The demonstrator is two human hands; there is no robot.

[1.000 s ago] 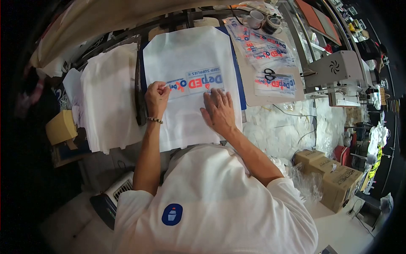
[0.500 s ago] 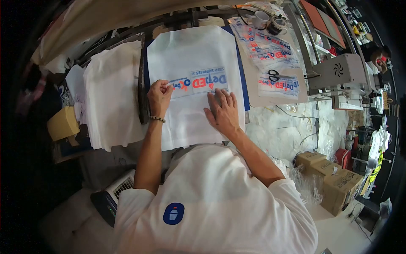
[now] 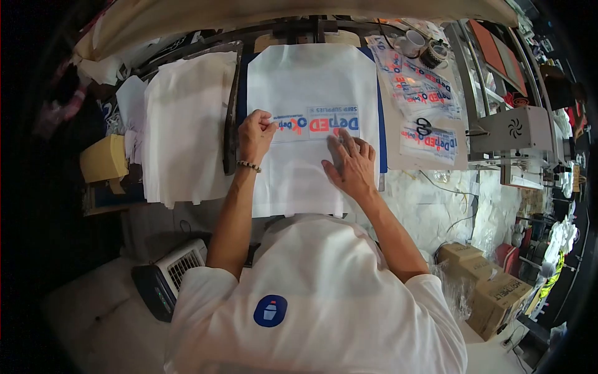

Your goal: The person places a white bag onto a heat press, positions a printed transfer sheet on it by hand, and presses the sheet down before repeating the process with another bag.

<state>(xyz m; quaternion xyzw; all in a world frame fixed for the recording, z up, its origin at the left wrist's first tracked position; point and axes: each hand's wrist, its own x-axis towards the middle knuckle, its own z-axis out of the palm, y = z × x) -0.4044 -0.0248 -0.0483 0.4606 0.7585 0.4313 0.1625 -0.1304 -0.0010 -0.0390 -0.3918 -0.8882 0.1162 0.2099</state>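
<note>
The printed transfer strip (image 3: 316, 124) lies flat across the middle of a white fabric bag (image 3: 311, 93), and I have both hands on it. My left hand (image 3: 255, 136) is curled almost into a fist at the strip's left end, thumb and forefinger pinched on its corner. My right hand (image 3: 350, 163) lies open and flat, fingers spread, with the fingertips pressing the lower edge of the strip near its right end and the palm resting on the bag just below. The strip runs between the two hands, its red and blue lettering upside down from where I look.

Beyond both hands the bag covers a blue pad (image 3: 382, 134), whose edge shows just to the right of my right hand. To the left of my left hand, just past a dark bar (image 3: 230, 118), sits a stack of white fabric (image 3: 184, 124). A beaded bracelet (image 3: 248, 166) circles my left wrist. Further right of my right hand, more printed transfers (image 3: 417, 87) are spread out with black scissors (image 3: 424, 128) lying on them, and a white cup (image 3: 411, 42) stands beyond those. A grey machine housing (image 3: 514, 129) with a fan grille is well off to the right.
</note>
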